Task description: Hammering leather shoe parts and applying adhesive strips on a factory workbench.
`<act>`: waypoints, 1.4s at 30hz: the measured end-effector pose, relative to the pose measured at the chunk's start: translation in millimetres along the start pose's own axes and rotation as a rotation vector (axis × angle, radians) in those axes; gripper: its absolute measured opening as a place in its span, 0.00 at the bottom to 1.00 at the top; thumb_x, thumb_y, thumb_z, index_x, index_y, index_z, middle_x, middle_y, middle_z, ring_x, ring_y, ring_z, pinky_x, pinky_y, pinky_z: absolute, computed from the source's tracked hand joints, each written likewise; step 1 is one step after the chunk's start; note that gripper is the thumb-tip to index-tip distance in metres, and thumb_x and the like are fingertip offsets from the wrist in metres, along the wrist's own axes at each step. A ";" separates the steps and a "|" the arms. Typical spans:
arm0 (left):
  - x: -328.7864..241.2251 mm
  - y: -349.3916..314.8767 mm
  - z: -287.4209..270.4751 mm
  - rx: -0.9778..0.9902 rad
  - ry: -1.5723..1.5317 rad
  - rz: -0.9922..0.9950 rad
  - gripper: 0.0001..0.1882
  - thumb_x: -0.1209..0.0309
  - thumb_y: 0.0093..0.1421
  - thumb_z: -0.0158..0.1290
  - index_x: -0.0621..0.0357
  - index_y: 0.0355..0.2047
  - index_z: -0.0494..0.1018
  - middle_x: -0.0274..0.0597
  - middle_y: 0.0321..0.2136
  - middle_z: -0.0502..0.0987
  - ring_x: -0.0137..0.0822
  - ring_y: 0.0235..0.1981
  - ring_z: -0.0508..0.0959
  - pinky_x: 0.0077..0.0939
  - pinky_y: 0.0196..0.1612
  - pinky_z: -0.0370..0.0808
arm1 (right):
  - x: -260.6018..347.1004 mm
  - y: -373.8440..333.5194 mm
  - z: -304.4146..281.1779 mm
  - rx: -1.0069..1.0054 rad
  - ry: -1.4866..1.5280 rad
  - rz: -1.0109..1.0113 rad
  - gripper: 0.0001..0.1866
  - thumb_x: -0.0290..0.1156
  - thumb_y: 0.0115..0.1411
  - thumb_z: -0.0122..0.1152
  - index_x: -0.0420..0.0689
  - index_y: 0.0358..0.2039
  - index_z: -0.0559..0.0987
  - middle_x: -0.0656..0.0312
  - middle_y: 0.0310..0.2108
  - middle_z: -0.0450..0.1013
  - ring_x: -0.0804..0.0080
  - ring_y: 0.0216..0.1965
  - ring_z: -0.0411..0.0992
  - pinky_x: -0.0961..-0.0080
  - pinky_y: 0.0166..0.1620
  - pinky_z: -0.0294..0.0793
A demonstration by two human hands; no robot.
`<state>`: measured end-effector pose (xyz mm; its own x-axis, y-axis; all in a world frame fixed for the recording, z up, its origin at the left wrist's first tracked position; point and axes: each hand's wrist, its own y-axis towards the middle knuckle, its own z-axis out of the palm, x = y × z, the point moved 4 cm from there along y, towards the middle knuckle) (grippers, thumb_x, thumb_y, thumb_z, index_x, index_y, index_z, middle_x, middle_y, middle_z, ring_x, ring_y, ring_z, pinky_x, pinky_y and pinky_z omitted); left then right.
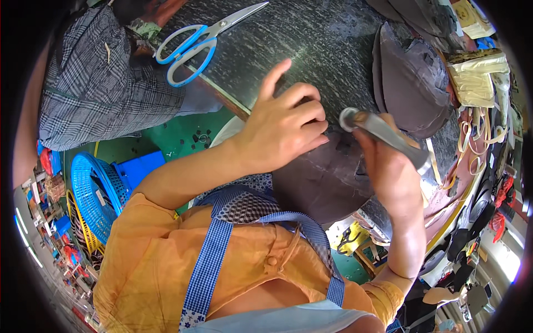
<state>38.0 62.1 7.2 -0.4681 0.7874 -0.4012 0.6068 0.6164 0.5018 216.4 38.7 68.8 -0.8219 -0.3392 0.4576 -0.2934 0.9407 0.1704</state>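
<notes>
My right hand (386, 166) is closed round a metal hammer (388, 136), its round face toward the left. Beneath it lies a dark brown flat piece (322, 177) that looks like leather or cloth, hanging over the near table edge toward my lap. Just left of the hammer, my left hand (291, 125) hovers over or rests on this piece; I cannot tell which. One finger sticks up and the others are bent and apart, with nothing visible in them. The left thumb is hidden.
Scissors (194, 47) with blue-and-white handles lie at the far left of the dark table (316, 33). Stacked dark pieces (411, 83) sit at the right, beside a pale wrapped block (472, 80) and loose strips (474, 139). A blue basket (97, 186) stands at left below.
</notes>
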 end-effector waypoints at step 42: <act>-0.2 2.1 -6.1 0.022 -0.001 0.016 0.14 0.62 0.43 0.71 0.52 0.21 0.76 0.31 0.28 0.75 0.36 0.42 0.76 0.60 0.63 0.60 | 10.6 0.1 -8.1 -0.065 0.079 0.074 0.07 0.29 0.64 0.66 0.42 0.35 0.76 0.51 0.24 0.75 0.48 0.23 0.75 0.59 0.25 0.71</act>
<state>35.5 63.3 13.1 -0.4577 0.7971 -0.3938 0.6279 0.6034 0.4916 211.6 35.1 80.7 -0.7983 -0.2704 0.5382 -0.1986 0.9617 0.1887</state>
